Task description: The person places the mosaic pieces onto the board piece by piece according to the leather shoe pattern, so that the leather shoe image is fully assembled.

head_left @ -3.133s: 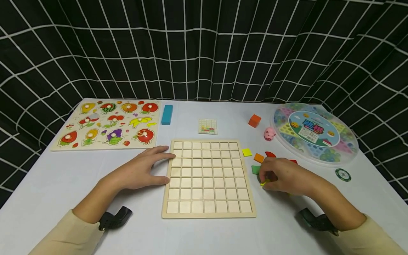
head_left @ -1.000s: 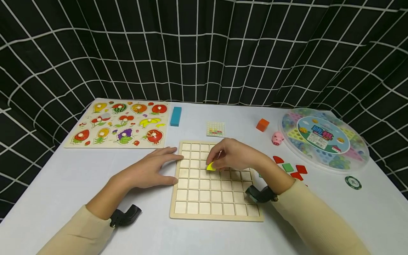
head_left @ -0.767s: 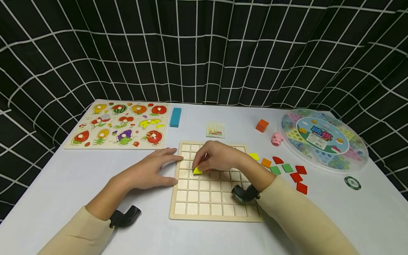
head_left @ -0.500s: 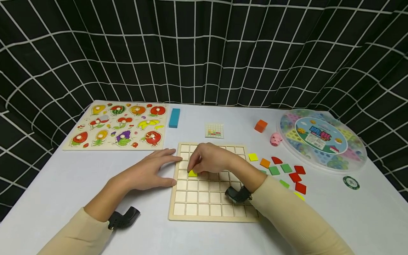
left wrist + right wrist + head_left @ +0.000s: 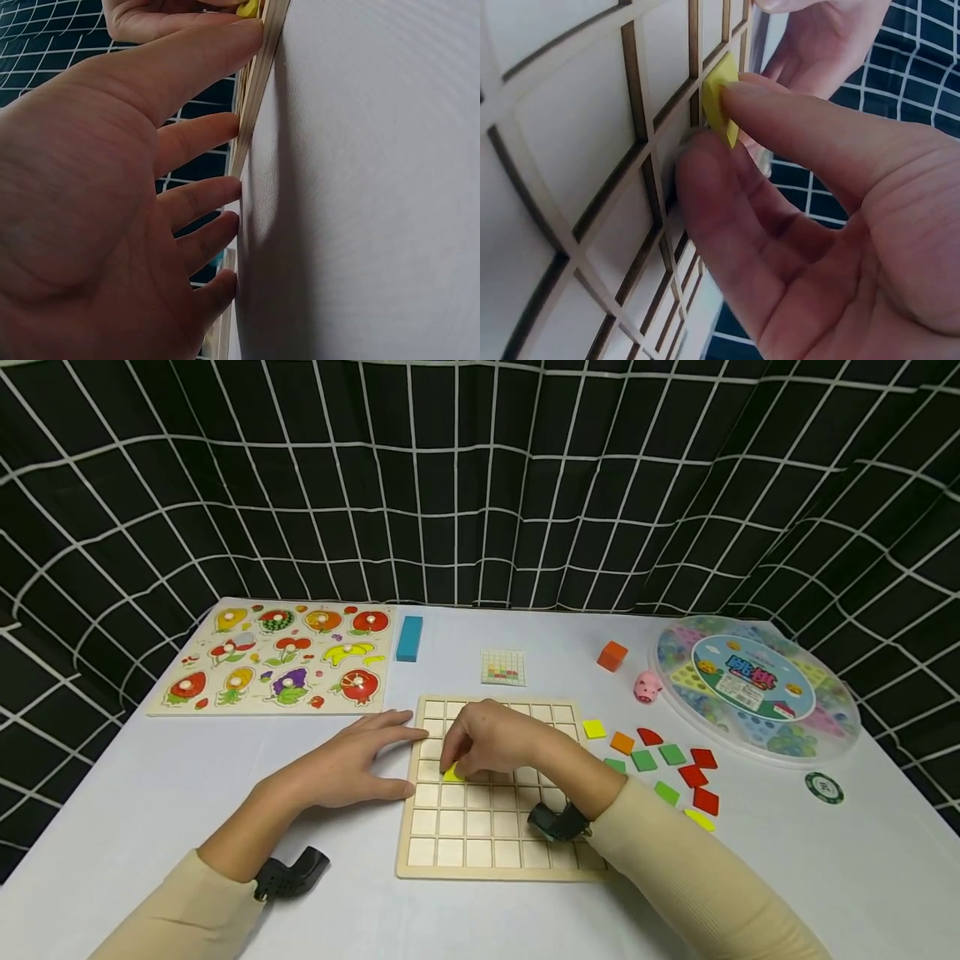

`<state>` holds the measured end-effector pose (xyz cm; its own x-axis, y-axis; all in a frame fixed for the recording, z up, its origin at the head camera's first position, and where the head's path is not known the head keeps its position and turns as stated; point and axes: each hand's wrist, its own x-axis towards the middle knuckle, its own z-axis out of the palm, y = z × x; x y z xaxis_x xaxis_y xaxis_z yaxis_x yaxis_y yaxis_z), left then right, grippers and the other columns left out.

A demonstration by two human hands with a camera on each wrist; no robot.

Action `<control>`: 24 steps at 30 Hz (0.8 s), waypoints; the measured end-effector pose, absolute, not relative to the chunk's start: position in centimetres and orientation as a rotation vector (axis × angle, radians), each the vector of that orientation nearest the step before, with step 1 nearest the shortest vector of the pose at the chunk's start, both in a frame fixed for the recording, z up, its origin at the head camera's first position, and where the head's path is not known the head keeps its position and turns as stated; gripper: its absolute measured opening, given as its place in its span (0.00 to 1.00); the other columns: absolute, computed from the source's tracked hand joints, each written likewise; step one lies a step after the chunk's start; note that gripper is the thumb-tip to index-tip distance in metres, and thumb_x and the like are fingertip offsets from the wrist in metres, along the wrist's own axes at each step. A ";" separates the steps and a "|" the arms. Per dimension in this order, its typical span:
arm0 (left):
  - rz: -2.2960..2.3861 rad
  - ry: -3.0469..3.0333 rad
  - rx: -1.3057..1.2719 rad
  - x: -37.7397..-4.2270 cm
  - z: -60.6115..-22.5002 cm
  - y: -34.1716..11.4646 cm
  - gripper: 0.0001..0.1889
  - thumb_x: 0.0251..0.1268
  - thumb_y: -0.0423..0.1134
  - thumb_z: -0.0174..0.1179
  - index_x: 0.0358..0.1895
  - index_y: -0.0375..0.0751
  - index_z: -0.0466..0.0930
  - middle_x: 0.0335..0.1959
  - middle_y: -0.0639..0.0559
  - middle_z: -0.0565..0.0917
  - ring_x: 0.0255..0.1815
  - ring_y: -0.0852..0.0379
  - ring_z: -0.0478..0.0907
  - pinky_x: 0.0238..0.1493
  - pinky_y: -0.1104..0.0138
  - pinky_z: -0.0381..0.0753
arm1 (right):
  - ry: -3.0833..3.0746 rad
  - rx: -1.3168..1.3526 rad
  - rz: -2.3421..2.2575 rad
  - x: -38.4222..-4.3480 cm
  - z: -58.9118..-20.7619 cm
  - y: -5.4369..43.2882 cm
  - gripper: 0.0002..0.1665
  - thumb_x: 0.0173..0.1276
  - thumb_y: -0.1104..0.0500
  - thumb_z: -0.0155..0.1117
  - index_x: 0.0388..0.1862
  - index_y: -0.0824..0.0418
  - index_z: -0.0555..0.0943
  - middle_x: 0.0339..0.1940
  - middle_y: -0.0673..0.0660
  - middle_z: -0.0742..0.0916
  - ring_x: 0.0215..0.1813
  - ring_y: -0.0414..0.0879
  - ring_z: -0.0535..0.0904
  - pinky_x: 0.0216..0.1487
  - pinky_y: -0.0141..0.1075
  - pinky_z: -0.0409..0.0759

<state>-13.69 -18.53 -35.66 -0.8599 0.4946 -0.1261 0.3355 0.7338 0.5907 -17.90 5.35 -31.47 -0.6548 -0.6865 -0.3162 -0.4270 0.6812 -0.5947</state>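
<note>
The small, flat, glossy yellow piece [image 5: 453, 773] is on the square board of pale wood with grid cells [image 5: 502, 872], toward its left side, and it stands tilted against the ribs, not flat in a cell. I judge it very light and stiff, of plastic or painted wood, hardly fragile, but its smooth faces may be a little slippery; it is best to take it by 2 opposite edges, so that the fingertips do not catch on the ribs. The right hand [image 5: 491, 743] has its grip closed on this piece, pinching it between thumb and finger. The left hand [image 5: 352, 760] has a relaxed grip, with thumb and fingers extended, and touches the left rim of the board. The surface [image 5: 337, 902] has a smooth white covering. To the right of the board lie loose red, green, orange and yellow flat pieces [image 5: 672, 754]; beyond its far edge is a small printed paper card [image 5: 503, 667], and farther behind it hangs a black curtain with white grid lines [image 5: 480, 485].
</note>
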 end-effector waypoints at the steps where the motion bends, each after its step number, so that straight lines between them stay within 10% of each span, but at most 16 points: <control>1: 0.829 2.662 0.654 -13.7 -35.7 -18.5 0.36 0.61 0.56 0.72 0.73 0.55 0.74 0.82 0.44 0.63 0.83 0.36 0.54 0.76 0.33 0.57 | 2.360 -0.864 -0.653 -17.9 -31.5 5.5 0.11 0.61 0.71 0.75 0.33 0.54 0.93 0.31 0.46 0.90 0.35 0.36 0.79 0.39 0.28 0.78; 24: 0.812 2.674 0.652 -13.6 -35.7 -18.3 0.37 0.60 0.56 0.72 0.74 0.56 0.74 0.82 0.43 0.62 0.83 0.35 0.53 0.76 0.33 0.57 | 2.358 -0.865 -0.870 -17.8 -29.9 14.1 0.12 0.66 0.67 0.71 0.45 0.56 0.92 0.43 0.52 0.90 0.43 0.44 0.83 0.43 0.36 0.84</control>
